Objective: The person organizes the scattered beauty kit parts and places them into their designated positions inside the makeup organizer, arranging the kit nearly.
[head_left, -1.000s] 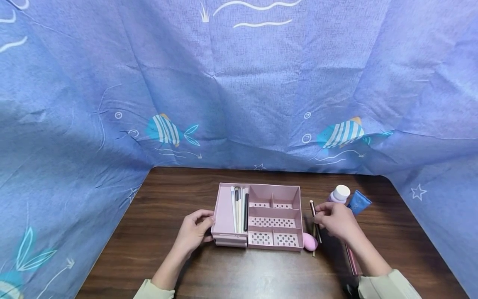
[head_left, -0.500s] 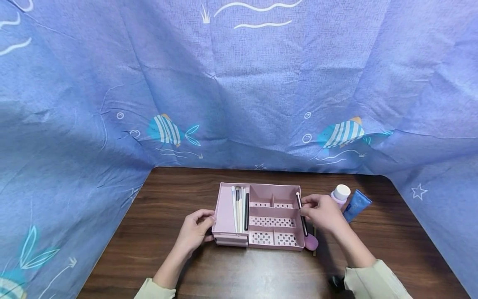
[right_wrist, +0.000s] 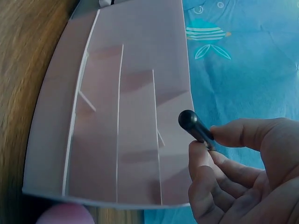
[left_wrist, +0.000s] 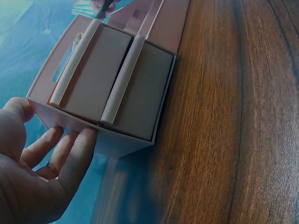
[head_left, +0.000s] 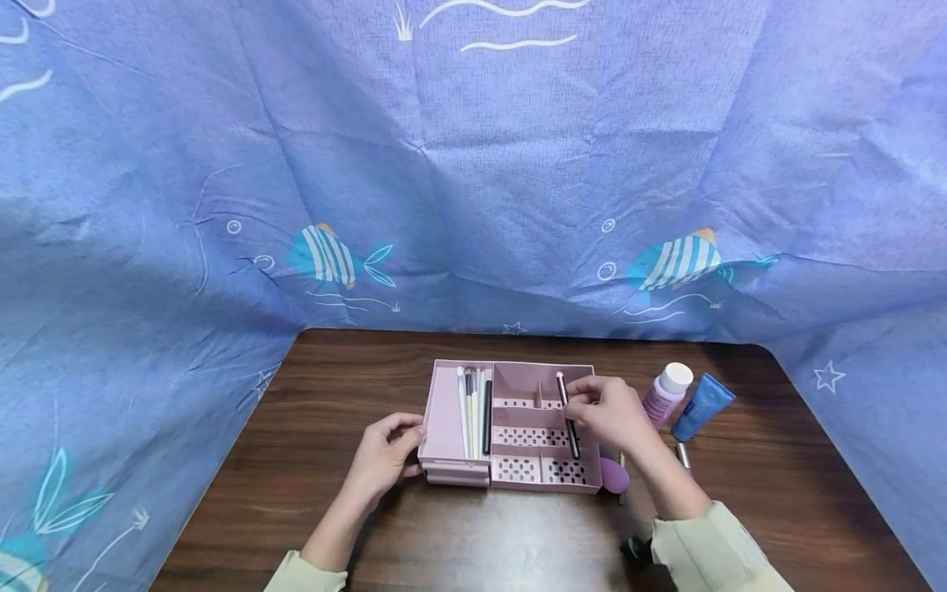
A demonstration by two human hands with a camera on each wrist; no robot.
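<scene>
The pink organizer (head_left: 543, 469) stands on the table, with a flat section on the left and a divided section on the right. Several makeup brushes (head_left: 474, 415) lie on the left section. My left hand (head_left: 386, 450) touches the organizer's left side; in the left wrist view its fingertips rest on the side wall near two drawers (left_wrist: 135, 91). Over the divided compartments, my right hand (head_left: 608, 409) pinches a dark-handled makeup brush (head_left: 573, 436) between thumb and fingers, pale tip toward the back. In the right wrist view the brush's rounded handle end (right_wrist: 188, 119) faces the camera.
To the right stand a lilac bottle with a white cap (head_left: 676, 378) and a blue tube (head_left: 706, 403). A pink makeup sponge (head_left: 613, 475) lies against the organizer's right front corner. A silver-ended item (head_left: 682, 454) shows partly behind my right forearm. Blue fish-print cloth (head_left: 510, 205) hangs behind the table.
My right hand has lifted the makeup brush from beside the organizer and carried it left, over the divided compartments. The left hand has stayed at the organizer's left side.
</scene>
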